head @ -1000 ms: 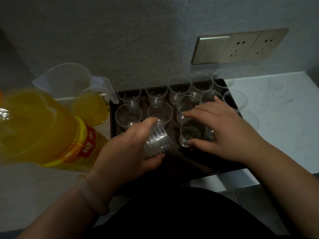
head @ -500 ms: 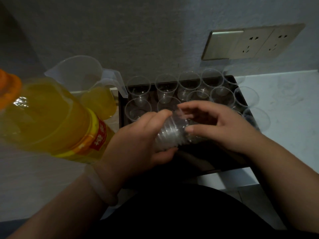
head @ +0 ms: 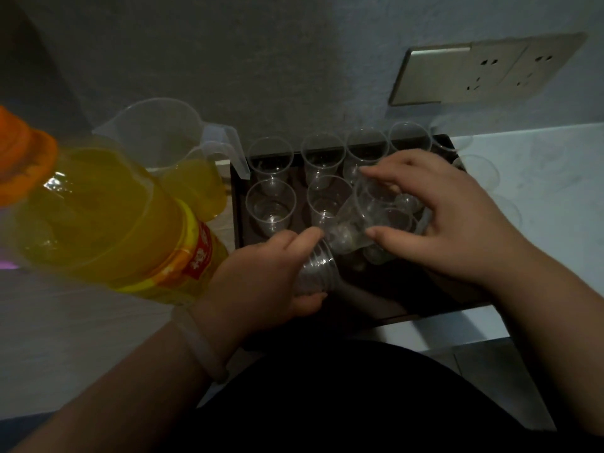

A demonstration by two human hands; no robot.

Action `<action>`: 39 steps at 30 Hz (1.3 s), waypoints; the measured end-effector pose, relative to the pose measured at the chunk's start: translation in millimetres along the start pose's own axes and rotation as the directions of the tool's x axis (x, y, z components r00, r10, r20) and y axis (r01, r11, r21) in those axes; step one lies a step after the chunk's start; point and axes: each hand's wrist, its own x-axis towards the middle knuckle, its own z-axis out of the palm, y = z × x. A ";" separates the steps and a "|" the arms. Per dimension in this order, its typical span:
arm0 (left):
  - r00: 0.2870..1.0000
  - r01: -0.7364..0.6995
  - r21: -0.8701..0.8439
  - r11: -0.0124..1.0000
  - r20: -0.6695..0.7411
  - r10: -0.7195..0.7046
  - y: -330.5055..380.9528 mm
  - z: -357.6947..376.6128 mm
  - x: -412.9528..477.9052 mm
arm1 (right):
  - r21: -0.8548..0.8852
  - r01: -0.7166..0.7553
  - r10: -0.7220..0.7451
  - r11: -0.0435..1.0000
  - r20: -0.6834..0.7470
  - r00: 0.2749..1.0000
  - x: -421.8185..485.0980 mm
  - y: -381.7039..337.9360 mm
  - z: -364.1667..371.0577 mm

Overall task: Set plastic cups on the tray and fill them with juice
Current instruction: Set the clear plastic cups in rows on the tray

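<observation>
Left hand (head: 261, 282), lower centre of frame: fingers and thumb curled tight round a nested stack of cups (head: 315, 273), which lies on its side over the near left part of the tray (head: 376, 289).

Right hand (head: 447, 230), centre right: fingers (head: 392, 170) spread over the top and thumb underneath, pinching a single clear cup (head: 356, 220). That cup is tilted, with its base just beside the stack's end; contact between them cannot be determined.

Empty cups (head: 270, 207) stand upright in rows on the far part of the tray. Juice bottle (head: 104, 223) fills the left of frame. Pitcher (head: 163, 142), part full of juice, stands at upper left, beside the tray.
</observation>
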 end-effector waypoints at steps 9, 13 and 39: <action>1.000 -0.004 0.036 0.999 0.017 0.003 -4.8 7.4 1.0 | -0.111 0.012 0.000 0.994 0.112 0.994 0.0 -7.4 22.4; 1.000 -0.023 -0.003 1.000 0.002 0.023 -9.7 10.9 1.9 | -0.179 -0.013 0.042 0.984 0.160 0.986 0.2 -10.2 29.2; 0.995 0.061 -0.039 0.997 0.087 -0.057 -16.1 5.6 -13.7 | -0.325 0.057 -0.005 0.944 0.158 0.987 -9.7 -2.3 58.5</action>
